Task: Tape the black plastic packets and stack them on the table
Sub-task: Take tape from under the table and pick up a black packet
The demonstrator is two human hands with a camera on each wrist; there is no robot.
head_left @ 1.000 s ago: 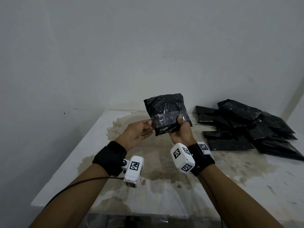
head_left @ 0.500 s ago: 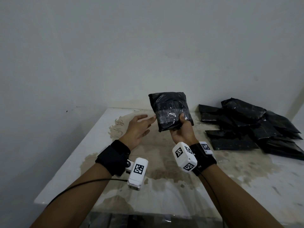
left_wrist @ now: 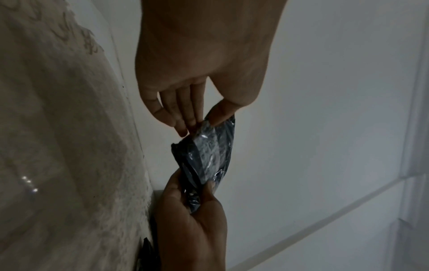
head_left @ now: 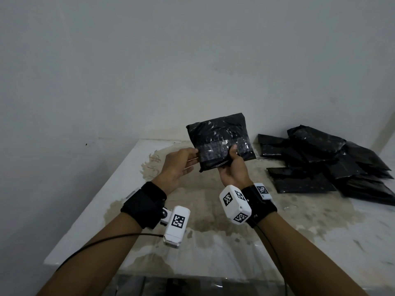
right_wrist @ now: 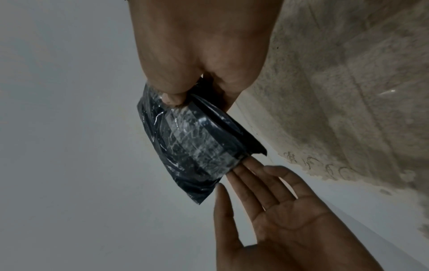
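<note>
A: Wide shot first: stained table (head_left: 213,242), a loose heap of packets (head_left: 324,165) at its far right, nothing like a neat stack there.

B: And one packet (head_left: 220,144) is up in the air over the table, a clear tape (head_left: 213,149) band running across it.

A: Right hand (head_left: 233,169) grips its lower edge, thumb on the front, fingers curled behind. That's the only real hold.

B: Left hand (head_left: 177,167) is flat, fingers straight, tips touching the packet's left edge where the tape ends. I'd say it's smoothing that end round.

A: Here's the risk, then. Slick film, one-handed grip low down; press too hard from the left and the packet could pivot or slip out.

B: Or the tape creases. It already looks wrinkled in the wrist view, and a lifted end might peel later.

A: And that heap, add carelessly and it could slide.
</note>
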